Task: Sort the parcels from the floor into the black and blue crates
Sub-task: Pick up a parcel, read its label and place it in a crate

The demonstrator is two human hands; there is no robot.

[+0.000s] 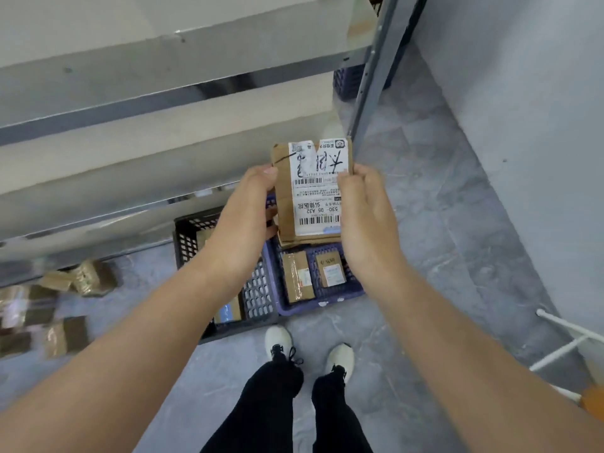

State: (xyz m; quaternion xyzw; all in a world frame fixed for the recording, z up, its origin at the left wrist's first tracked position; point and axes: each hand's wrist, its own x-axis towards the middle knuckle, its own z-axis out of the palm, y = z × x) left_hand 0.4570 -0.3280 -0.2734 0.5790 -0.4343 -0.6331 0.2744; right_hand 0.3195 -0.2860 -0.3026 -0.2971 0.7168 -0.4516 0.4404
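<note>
Your left hand and right hand pinch the labelled cardboard parcel at frame centre, above the blue crate. Judging by the label, you're choosing: next, lower it there or into the black crate.

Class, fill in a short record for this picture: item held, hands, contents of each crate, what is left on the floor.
Held: cardboard parcel with a white label
Hands: left hand and right hand grip its sides
Blue crate: two parcels
Black crate: at least one parcel
Floor: several parcels, blurred, at left
</note>
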